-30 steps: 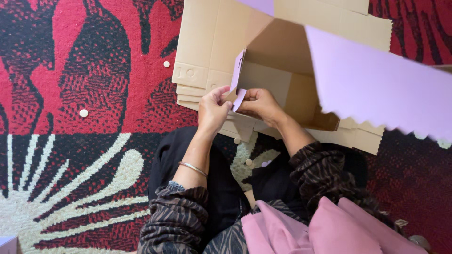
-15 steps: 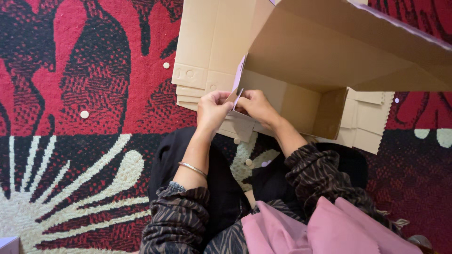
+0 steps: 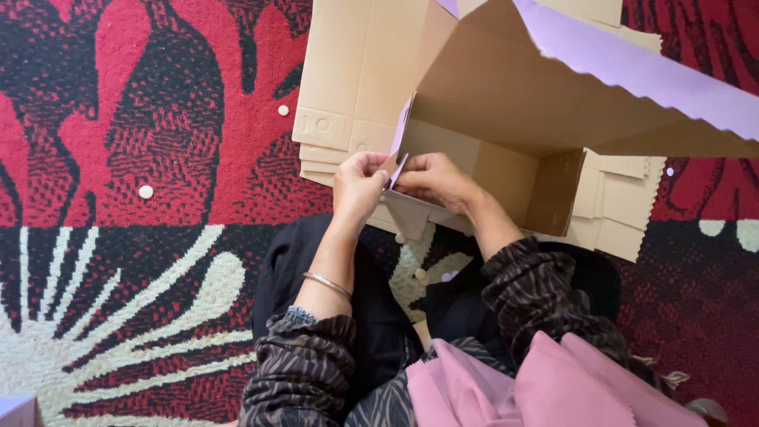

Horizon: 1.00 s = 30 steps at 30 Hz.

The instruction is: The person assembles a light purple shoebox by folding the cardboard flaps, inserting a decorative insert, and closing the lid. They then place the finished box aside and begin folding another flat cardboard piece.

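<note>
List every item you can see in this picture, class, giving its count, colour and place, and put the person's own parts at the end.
Open box: one, brown cardboard with lilac outer face, top centre, its corner flap pinched by both hands.
Flat cardboard stack: one pile, brown, lying under the box.
Carpet: one, red, black and cream pattern, covering the floor.
Round discs: several, white, scattered on the carpet.
Pink cloth: one, bottom right, on the lap.
Bangle: one, silver, left wrist.
Left hand: one, fingers on the flap.
Right hand: one, fingers on the flap.

Bright even daylight, soft shadows, no glare; sharp focus, slight blur at near edge.
</note>
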{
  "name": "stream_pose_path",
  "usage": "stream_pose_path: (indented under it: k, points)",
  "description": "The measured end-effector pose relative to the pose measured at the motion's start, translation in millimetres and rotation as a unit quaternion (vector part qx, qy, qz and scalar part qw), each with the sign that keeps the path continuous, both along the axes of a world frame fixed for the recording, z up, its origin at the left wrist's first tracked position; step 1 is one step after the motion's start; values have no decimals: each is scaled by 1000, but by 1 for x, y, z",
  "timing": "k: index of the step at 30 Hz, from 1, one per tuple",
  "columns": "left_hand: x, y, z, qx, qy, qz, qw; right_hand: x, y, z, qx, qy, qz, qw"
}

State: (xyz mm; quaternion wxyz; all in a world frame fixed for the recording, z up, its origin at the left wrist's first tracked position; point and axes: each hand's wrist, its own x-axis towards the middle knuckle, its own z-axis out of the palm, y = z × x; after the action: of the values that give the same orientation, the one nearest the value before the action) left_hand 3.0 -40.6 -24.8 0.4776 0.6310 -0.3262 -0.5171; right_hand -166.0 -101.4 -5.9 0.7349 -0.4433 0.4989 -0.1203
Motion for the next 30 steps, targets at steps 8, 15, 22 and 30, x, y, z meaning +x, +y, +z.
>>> stream_pose_path:
  k: [8, 15, 22, 30]
  points:
    - [-5, -4, -11, 3, -11, -16, 1000, -4, 5, -6, 1, -15, -59, 998]
    - [-8, -10, -26, -10, 107, -8, 994, 8, 7, -1, -49, 18, -57, 997]
    - [-12, -5, -6, -30, -105, 33, 993, 22, 2, 1, -58, -8, -69, 996]
    - [-11, 10, 18, -167, -388, 69, 904, 32, -5, -2, -75, -12, -61, 995]
